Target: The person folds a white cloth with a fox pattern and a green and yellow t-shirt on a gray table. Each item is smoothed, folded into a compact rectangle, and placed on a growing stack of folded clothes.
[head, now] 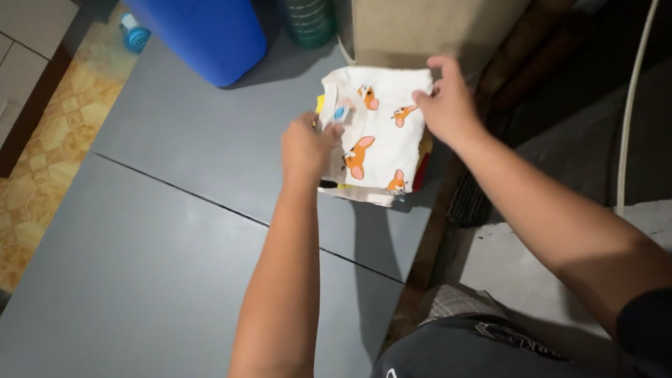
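White folded garment point(377, 137) (orange animal print) sits near the blue container point(200, 22); your left hand point(307, 145) and right hand point(447, 103) pinch its edges, folding nearly complete.

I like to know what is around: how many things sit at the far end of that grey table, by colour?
White printed cloth: 1
Blue container: 1
Green ribbed bottle: 1
Total: 3
Both hands, left and right, grip the cloth.

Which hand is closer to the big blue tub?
Left. The left hand grips the near-left edge of the folded white cloth, just below and right of the blue tub. The right hand holds the cloth's far-right edge, farther away.
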